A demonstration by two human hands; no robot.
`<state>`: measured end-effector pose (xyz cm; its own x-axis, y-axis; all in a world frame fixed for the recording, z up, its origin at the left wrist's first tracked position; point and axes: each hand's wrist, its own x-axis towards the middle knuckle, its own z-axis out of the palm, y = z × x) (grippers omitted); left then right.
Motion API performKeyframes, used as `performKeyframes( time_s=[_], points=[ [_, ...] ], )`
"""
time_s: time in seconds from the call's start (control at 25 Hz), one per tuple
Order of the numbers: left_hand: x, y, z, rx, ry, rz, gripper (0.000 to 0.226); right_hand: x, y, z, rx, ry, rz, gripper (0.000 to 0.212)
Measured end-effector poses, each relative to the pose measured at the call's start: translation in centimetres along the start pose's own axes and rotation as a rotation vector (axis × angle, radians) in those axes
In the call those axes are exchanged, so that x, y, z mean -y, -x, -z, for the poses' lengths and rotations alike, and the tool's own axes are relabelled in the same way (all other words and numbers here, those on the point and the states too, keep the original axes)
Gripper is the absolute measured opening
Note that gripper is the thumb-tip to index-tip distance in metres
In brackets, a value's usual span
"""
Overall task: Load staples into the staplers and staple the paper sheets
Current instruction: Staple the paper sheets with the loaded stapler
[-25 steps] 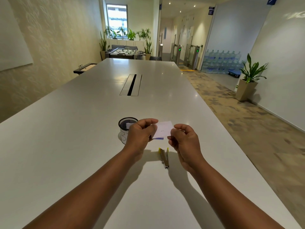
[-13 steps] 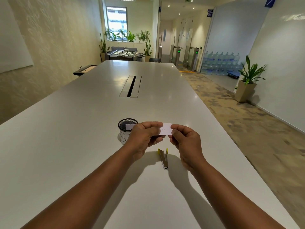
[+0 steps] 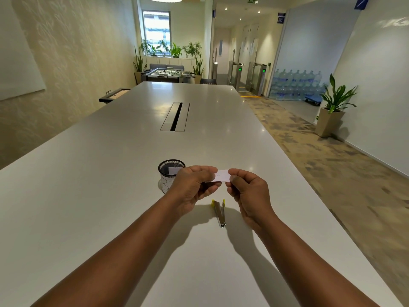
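A small white paper slip (image 3: 222,175) is held above the white table (image 3: 88,173) between both hands. My left hand (image 3: 194,187) pinches its left end, fingers curled round it. My right hand (image 3: 249,191) pinches its right end between thumb and forefinger. Below the hands, a yellow and metal stapler (image 3: 219,212) lies on the table, untouched, with its top swung open. Most of the slip is hidden by my fingers.
A black mesh cup (image 3: 169,177) with folded paper inside stands just left of my left hand. A cable slot (image 3: 176,117) runs along the table's middle. The table's right edge drops to a carpeted aisle with a potted plant (image 3: 332,111).
The paper slip has been folded or turned narrower and drawn closer between my hands, which have moved together. The stapler and cup have not moved.
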<state>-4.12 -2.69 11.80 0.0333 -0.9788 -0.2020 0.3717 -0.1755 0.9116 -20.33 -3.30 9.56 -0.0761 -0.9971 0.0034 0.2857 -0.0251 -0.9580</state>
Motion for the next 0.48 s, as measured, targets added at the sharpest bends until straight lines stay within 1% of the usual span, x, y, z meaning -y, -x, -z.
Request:
performKeyframes(
  time_s=[0.24,0.48],
  points=[
    [0.15,-0.12,-0.13,-0.026,-0.024,0.027,0.021,-0.05,0.13,-0.02,0.007,0.01,0.006,0.018],
    [0.53,-0.65,-0.37,-0.092,-0.06,0.048,0.015,-0.46,0.34,0.12,0.02,0.026,-0.001,0.017]
  ],
)
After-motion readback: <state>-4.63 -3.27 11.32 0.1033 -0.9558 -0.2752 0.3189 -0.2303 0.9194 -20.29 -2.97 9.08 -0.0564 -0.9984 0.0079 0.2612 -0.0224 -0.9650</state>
